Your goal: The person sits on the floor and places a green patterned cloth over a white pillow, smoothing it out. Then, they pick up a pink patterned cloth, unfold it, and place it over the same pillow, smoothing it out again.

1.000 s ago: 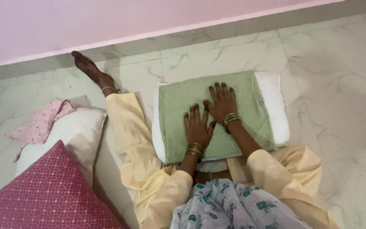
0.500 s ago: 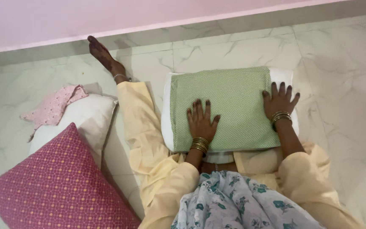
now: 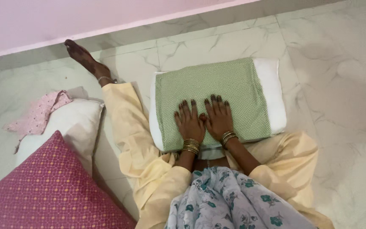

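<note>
I see both hands flat on the pillow [image 3: 217, 95], side by side, thumbs nearly touching. The left hand [image 3: 188, 122] and right hand [image 3: 217, 118] have fingers spread and straight, pointing toward 12 o'clock; they grip nothing, only press palms down on the green cover [image 3: 234, 80]. I judge that the flat press is there to smooth the cover and hold the pillow steady on the floor [image 3: 339, 85].

The pillow lies on the floor just ahead of the lap, between the legs. Its long axis runs from 9 to 3 o'clock, tilted a little so the right end sits higher in view. The cover stops short: a white strip of pillow shows bare at the 3 o'clock end, and a thin white edge at 9 o'clock, so the cover's open mouth seems to face 3 o'clock.

At 8 o'clock lie a maroon cushion [image 3: 51, 186], a white pillow [image 3: 70, 125] and a pink cloth [image 3: 39, 112]. 1 foot [image 3: 83, 57] reaches toward 10 o'clock.
</note>
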